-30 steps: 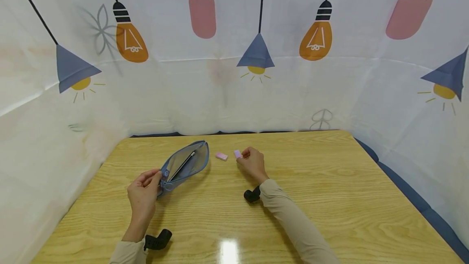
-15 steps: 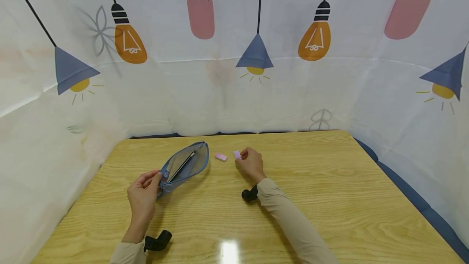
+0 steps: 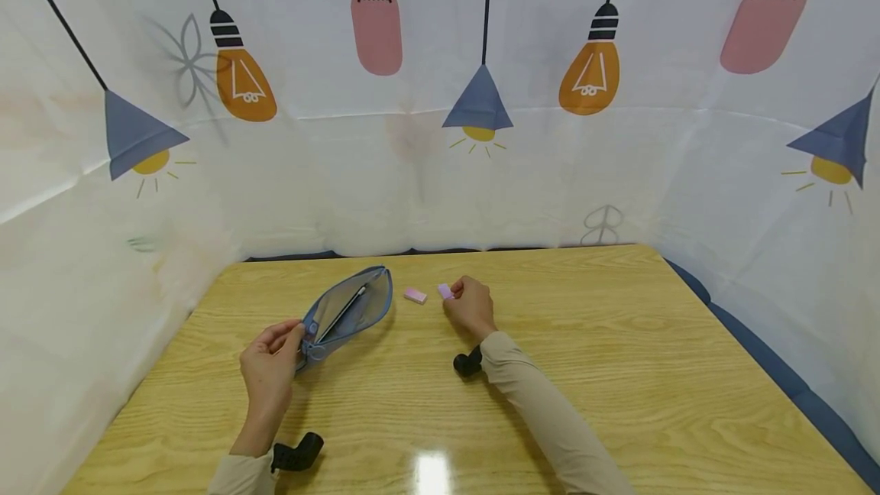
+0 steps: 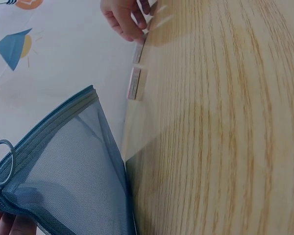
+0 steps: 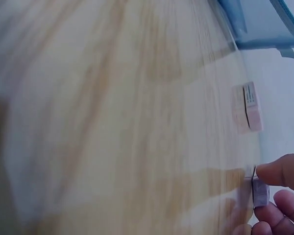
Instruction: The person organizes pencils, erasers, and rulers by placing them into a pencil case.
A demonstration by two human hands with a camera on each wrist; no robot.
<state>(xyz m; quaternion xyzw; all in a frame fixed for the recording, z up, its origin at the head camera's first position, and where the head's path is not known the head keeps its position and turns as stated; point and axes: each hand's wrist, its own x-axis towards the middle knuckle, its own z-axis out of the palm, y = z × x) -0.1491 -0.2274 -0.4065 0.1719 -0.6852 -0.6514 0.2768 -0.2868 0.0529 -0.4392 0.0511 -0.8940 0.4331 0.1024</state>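
Observation:
In the head view my left hand [image 3: 266,369] pinches the near end of a blue mesh zip pouch [image 3: 374,304], whose mouth gapes upward. A slim pen or pencil [image 3: 341,313] lies inside it. My right hand [image 3: 473,308] rests low over the table and pinches a small lilac block, probably an eraser [image 3: 444,291], between thumb and fingers; the right wrist view shows this grip on the eraser [image 5: 260,193] at the tabletop. A pink eraser-like block [image 3: 415,296] lies between pouch and right hand, touched by neither. Only some left fingertips [image 4: 19,226] show in the left wrist view.
The wood-grain table [image 3: 619,373] has a rear edge just beyond the blocks. A white fabric backdrop [image 3: 330,182] with printed lamps hangs behind and along both sides. Black wrist camera mounts [image 3: 297,451] jut from both sleeves.
My right forearm has shifted very slightly left, and the lilac eraser has tilted a little in the fingers. The left hand and pouch have stayed nearly still.

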